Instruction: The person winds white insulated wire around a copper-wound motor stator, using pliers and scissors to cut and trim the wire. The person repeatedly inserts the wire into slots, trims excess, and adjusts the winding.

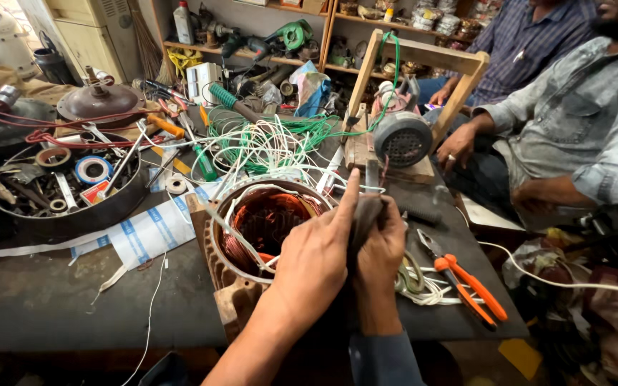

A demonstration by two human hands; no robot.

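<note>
Clutter fills the round tray (66,214) far left, keeping small parts handy. At mid-table (51,300) the wound stator (262,229) sits open-side up, so we reach its copper coils. Just right, our left hand (316,261) and right hand (380,246) close their fingers on a dark grey strip (365,218). Orange pliers (466,282) lie near right.

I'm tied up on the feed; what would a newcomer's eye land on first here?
Probably the motor stator with copper windings at centre, with the left hand and right hand pinching a dark strip over its rim. Next, the tangle of green and white wire behind it, and the orange-handled pliers on the right.
</note>
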